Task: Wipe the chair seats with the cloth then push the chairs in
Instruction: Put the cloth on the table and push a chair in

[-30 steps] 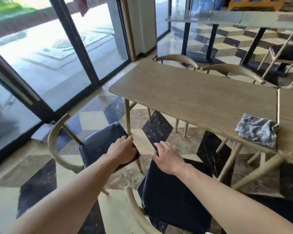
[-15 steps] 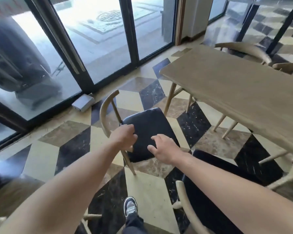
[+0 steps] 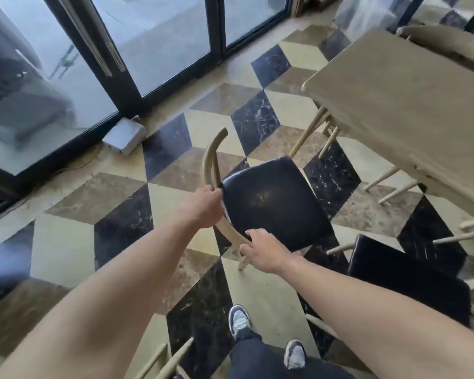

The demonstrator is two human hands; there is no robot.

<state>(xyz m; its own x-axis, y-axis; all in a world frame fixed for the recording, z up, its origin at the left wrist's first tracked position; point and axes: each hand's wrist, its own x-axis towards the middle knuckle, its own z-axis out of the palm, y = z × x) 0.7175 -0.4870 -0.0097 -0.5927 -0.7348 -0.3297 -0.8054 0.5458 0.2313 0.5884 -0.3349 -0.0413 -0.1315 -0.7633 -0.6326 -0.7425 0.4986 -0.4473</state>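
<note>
A wooden chair with a black padded seat (image 3: 274,203) stands on the tiled floor, away from the wooden table (image 3: 411,110). Its curved backrest (image 3: 210,160) arcs toward me. My left hand (image 3: 203,206) is closed around the backrest at the seat's left corner. My right hand (image 3: 266,250) grips the backrest's lower curve at the seat's near edge. A second black-seated chair (image 3: 411,280) sits to the right, just below the table edge. The cloth is out of view.
Glass doors with black frames (image 3: 126,86) line the left and far side. A small white box (image 3: 123,135) lies on the floor by the door. My shoes (image 3: 240,321) are just behind the chair. Another chair back (image 3: 446,42) shows beyond the table.
The view swung left and down, so the cloth on the table left the frame. Both hands moved from the two seats onto the left chair's backrest, and the chair has turned.
</note>
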